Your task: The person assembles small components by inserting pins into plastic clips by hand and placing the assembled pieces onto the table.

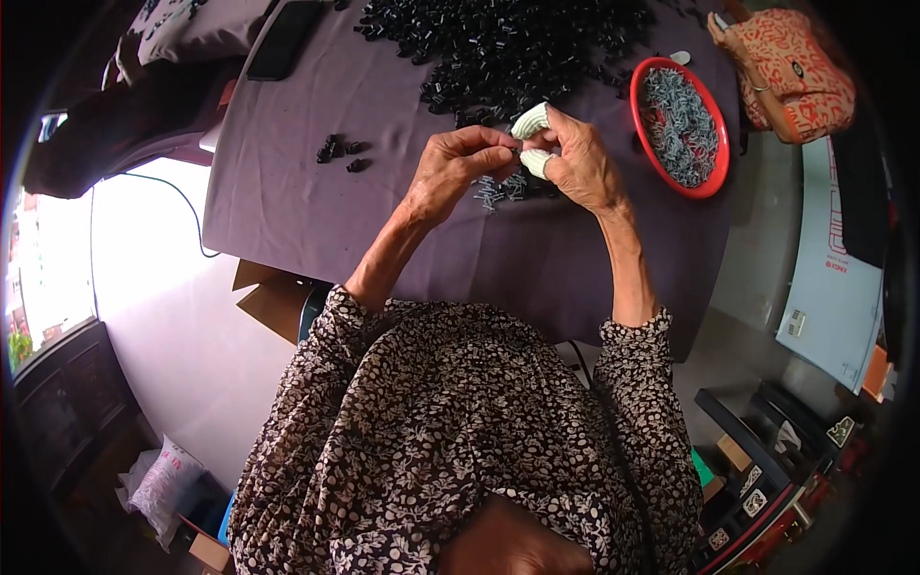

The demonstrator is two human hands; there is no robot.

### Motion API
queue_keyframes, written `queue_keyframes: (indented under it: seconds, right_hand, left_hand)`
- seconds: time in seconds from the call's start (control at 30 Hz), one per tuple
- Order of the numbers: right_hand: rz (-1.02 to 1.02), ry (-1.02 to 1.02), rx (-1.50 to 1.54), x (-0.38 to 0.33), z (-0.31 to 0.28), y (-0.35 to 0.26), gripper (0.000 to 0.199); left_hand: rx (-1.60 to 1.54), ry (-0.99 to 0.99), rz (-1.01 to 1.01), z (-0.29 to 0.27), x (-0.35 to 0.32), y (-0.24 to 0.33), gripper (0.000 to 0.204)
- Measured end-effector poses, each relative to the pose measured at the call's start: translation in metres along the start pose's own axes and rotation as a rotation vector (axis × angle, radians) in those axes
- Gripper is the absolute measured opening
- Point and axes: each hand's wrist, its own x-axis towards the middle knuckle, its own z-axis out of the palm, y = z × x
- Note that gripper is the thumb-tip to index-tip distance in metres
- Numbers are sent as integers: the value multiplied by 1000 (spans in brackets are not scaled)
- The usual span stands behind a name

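Note:
My two hands meet above the near middle of the table. With thumb and forefinger, my left hand (458, 171) pinches a small dark piece (517, 147), too small to make out fully. White ribbed finger covers (530, 121) sit on the thumb and forefinger of my right hand (585, 165). Its fingers curl in close against the left fingertips, and what they hold is hidden. Just below the hands lies a small group of grey screws (490, 195). Beyond them spreads a large heap of small black plastic parts (508, 48).
A red oval bowl (720, 171) full of grey screws stands at the right. A few black parts (331, 149) lie apart at the left, and a dark phone (286, 38) lies at far left. Another person in an orange patterned top (800, 72) is at far right.

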Motion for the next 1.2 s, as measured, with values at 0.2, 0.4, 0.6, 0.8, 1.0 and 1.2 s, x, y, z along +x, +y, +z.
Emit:
queue_keyframes:
  seconds: [0.2,0.4,0.6,0.8,1.0,1.2]
  right_hand:
    - [40,-118,63,-8,-3,7,19]
    - [142,-238,-43,-26,-7,3,24]
    - [149,-130,106,-29,-6,4,23]
    - [73,-84,112,-27,-7,0,22]
    - [-51,-66,-128,-26,-6,-16,23]
    - [-37,-99,-247,-33,2,-14,21]
  left_hand:
    - [77,-12,-45,6,-10,-5,14]
    - [22,-36,-160,16,-24,-11,15]
    - [-138,18,-203,14,-21,-11,15]
    - [-98,-11,-150,16,-20,-3,16]
    - [-53,-3,-78,19,-21,-6,14]
    - [143,36,-41,26,-31,-7,12]
